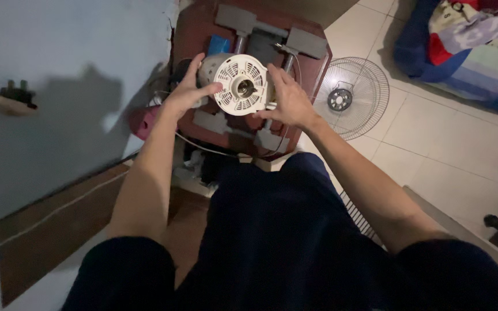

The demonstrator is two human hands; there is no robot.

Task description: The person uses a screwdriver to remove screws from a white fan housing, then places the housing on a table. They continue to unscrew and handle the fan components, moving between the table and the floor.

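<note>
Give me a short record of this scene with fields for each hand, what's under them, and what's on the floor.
left hand: grips the left side of the fan motor housing
right hand: grips its right side
housing: white, round, vented face towards the camera
beneath: dark red stool with a grey cross-shaped base on it
floor: wire fan guard on tiles, right of the stool

2 bare forearms — short dark navy sleeves (123, 270) above, dark navy shorts (272, 230) below.

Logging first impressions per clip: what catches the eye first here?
At top centre, both hands, left hand and right hand, clasp a white fan motor housing above a dark red stand. A round wire fan guard lies on the tiled floor to the right.
</note>
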